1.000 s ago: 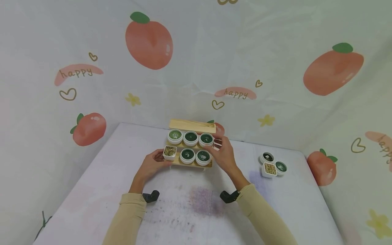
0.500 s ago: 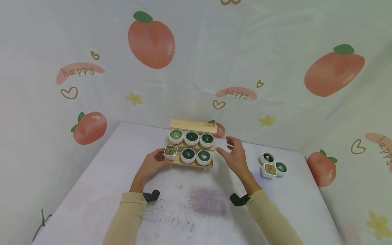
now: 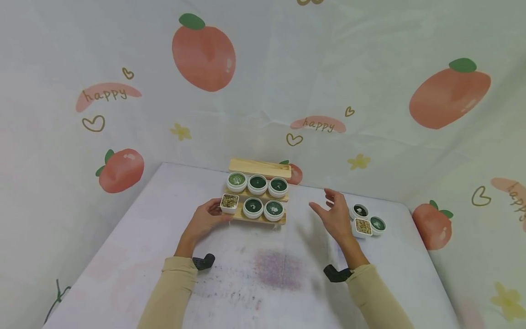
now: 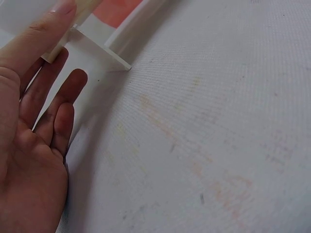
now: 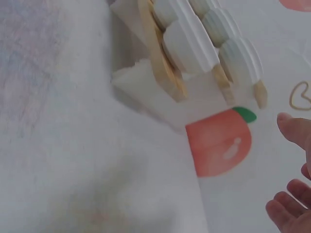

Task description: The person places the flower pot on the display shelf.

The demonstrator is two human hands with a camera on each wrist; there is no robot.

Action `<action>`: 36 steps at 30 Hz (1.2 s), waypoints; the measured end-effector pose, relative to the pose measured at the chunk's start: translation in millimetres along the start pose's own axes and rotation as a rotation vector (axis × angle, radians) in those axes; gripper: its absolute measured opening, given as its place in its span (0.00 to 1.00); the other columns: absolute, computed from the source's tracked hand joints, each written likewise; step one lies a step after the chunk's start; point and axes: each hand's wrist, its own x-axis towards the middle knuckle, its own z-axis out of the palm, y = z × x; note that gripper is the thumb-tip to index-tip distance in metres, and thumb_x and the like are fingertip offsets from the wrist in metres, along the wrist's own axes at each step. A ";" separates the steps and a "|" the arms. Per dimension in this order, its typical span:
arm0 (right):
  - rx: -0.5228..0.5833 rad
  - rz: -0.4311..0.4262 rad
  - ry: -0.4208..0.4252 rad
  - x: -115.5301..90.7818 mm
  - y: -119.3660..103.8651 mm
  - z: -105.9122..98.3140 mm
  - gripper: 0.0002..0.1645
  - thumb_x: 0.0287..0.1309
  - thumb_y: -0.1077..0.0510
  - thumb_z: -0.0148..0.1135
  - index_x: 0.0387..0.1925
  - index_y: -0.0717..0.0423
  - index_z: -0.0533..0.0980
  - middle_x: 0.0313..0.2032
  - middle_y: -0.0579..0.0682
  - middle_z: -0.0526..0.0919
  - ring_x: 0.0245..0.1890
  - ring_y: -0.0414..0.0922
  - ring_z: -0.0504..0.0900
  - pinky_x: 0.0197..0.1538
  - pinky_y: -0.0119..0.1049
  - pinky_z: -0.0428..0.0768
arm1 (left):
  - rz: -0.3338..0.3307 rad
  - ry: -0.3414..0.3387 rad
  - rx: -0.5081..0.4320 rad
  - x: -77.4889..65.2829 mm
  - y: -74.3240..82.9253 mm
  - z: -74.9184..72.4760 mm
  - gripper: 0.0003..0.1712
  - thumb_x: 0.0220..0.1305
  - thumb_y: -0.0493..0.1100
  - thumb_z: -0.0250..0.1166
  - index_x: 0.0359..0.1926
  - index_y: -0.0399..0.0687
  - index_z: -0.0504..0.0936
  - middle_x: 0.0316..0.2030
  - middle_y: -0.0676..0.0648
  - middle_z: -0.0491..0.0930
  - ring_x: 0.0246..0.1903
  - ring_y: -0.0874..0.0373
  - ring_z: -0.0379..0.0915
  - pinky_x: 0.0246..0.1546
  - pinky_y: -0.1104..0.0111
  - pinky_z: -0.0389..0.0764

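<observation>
A tiered wooden stand (image 3: 260, 167) on white supports stands at the table's back. On its middle step are several round white pots (image 3: 257, 183) with green contents. Its lowest step bears a square white dish (image 3: 229, 203) of speckled grains at the left end and two round pots (image 3: 252, 208) beside it. My left hand (image 3: 201, 221) holds the lowest step's left end, thumb in front; in the left wrist view the thumb (image 4: 41, 31) lies over the wood. My right hand (image 3: 338, 217) hovers between the stand and the right-hand dishes, fingers apart, holding nothing.
At the table's right stand a square dish (image 3: 363, 227) of tan grains, a round pot (image 3: 360, 211) with dark contents and a green-filled pot (image 3: 377, 225), close together. A patterned cloth backdrop (image 3: 255, 100) rises right behind the stand.
My right hand has let go of the stand's right side and moved rightward toward the separate dishes. The left hand and the stand have stayed in place.
</observation>
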 end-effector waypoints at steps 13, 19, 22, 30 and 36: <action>-0.026 0.095 0.106 -6.4 26.3 -31.2 0.42 0.59 0.60 0.74 0.69 0.68 0.65 0.66 0.69 0.68 0.66 0.65 0.71 0.69 0.57 0.73 | 0.006 0.002 -0.012 -0.6 1.6 0.5 0.46 0.51 0.51 0.82 0.70 0.47 0.72 0.63 0.40 0.80 0.61 0.46 0.78 0.63 0.53 0.78; -0.050 0.095 0.176 -11.1 42.0 -40.6 0.40 0.58 0.61 0.74 0.67 0.71 0.67 0.63 0.71 0.69 0.64 0.67 0.72 0.67 0.59 0.73 | 0.006 0.005 -0.017 0.1 0.0 0.2 0.47 0.51 0.51 0.82 0.69 0.47 0.72 0.63 0.40 0.80 0.61 0.45 0.78 0.63 0.52 0.78; -0.051 0.124 0.186 -14.3 50.4 -45.6 0.40 0.59 0.60 0.73 0.68 0.70 0.67 0.65 0.70 0.69 0.64 0.66 0.72 0.67 0.59 0.73 | 0.003 0.004 -0.014 0.3 -1.8 0.2 0.47 0.51 0.51 0.82 0.70 0.47 0.72 0.63 0.40 0.80 0.62 0.45 0.77 0.64 0.52 0.77; -0.028 0.184 0.234 -20.7 64.2 -56.1 0.41 0.59 0.60 0.73 0.68 0.70 0.66 0.65 0.69 0.70 0.63 0.64 0.74 0.51 0.16 0.70 | 0.003 0.009 0.010 1.5 -3.6 0.7 0.47 0.50 0.53 0.82 0.69 0.47 0.72 0.63 0.40 0.80 0.60 0.46 0.78 0.63 0.52 0.78; -0.076 0.227 0.293 -26.7 69.5 -61.3 0.40 0.57 0.58 0.74 0.66 0.70 0.68 0.63 0.70 0.70 0.63 0.65 0.73 0.55 0.31 0.69 | 0.004 0.014 0.017 1.4 -1.9 0.1 0.47 0.50 0.52 0.82 0.69 0.47 0.72 0.62 0.40 0.81 0.59 0.46 0.79 0.62 0.52 0.78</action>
